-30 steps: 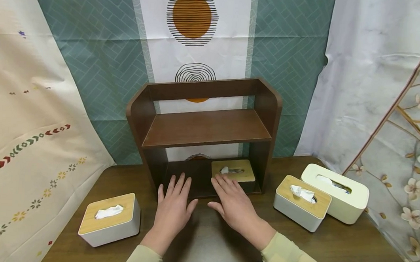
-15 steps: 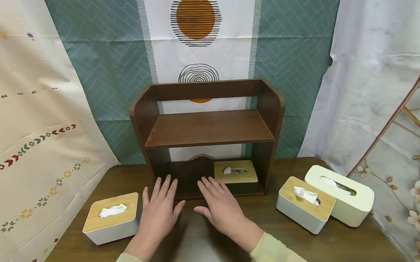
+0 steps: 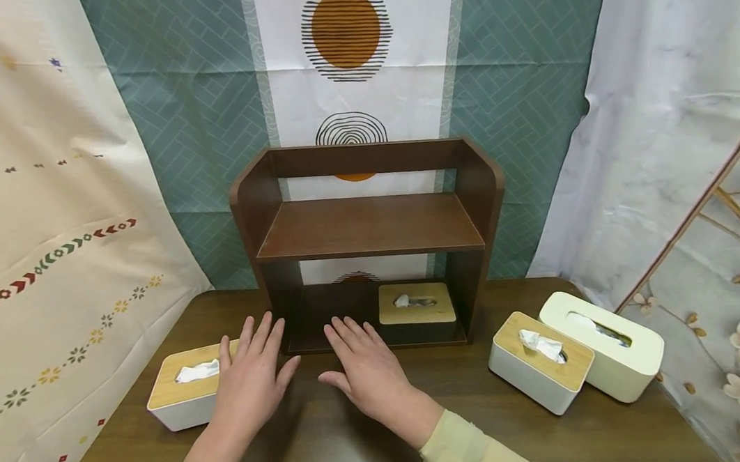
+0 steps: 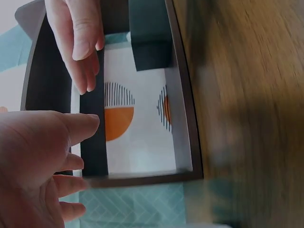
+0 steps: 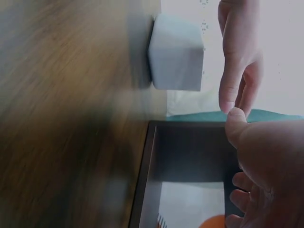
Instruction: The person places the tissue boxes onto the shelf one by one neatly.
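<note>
My left hand (image 3: 251, 371), fingers spread and holding nothing, overlaps the right end of a wood-topped tissue box (image 3: 186, 389) at the left in the head view. To its right my right hand (image 3: 369, 370) is likewise extended with nothing in it, over the table before the brown two-tier shelf (image 3: 370, 224). On the shelf's lower level, at the right end, sits another wood-topped tissue box (image 3: 416, 303). Its dark side (image 4: 151, 38) shows in the left wrist view. The white box side (image 5: 176, 54) at the left appears in the right wrist view.
A wood-topped tissue box (image 3: 542, 362) stands on the table (image 3: 522, 448) right of the shelf. Against it, farther right, is a longer cream tissue box (image 3: 603, 344). Patterned cloths (image 3: 508, 113) hang behind and at both sides.
Both hands have moved left and slightly toward me, the right away from the box on the shelf and the left to the box at the left. The head view has shifted slightly left.
</note>
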Demonstrator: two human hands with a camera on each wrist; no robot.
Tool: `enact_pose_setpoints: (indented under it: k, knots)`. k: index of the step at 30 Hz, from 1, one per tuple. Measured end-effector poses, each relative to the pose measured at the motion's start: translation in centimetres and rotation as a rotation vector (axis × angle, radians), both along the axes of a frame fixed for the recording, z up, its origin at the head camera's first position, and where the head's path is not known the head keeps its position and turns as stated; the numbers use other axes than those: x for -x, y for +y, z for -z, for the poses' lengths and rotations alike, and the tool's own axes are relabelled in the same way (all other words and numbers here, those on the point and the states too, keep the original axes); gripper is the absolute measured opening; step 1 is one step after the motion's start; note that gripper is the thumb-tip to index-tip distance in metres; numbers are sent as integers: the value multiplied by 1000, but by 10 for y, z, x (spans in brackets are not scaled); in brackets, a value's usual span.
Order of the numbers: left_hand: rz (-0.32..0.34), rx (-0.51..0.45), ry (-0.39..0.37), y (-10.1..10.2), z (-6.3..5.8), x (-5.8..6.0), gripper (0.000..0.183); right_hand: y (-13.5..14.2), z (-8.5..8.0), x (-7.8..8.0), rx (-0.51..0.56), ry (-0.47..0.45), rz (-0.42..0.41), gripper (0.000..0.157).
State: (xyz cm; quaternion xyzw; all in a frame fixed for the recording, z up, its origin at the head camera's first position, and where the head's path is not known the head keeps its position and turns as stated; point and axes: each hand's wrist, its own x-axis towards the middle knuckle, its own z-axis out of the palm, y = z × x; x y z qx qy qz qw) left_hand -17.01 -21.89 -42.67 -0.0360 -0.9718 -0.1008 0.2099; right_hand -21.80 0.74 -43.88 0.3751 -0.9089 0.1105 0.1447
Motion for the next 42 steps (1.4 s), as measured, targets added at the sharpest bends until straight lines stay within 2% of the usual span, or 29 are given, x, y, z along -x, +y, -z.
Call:
enact_pose_setpoints:
  k: [11, 25, 34, 42]
  knots:
    - [-44, -6, 3, -31, -4, -17, 74, -26, -2, -6, -40, -13, -31, 78]
    - [-93, -26, 48, -69, 2, -37, 73, -54, 1, -17, -58, -13, -95, 76]
    - [-152, -54, -48, -88, 4, -48, 78, -70, 1, -23, -69, -12, -125, 77]
    - [-182, -76, -118, -110, 9, -55, 86, -91, 6, -28, -119, 15, -131, 79]
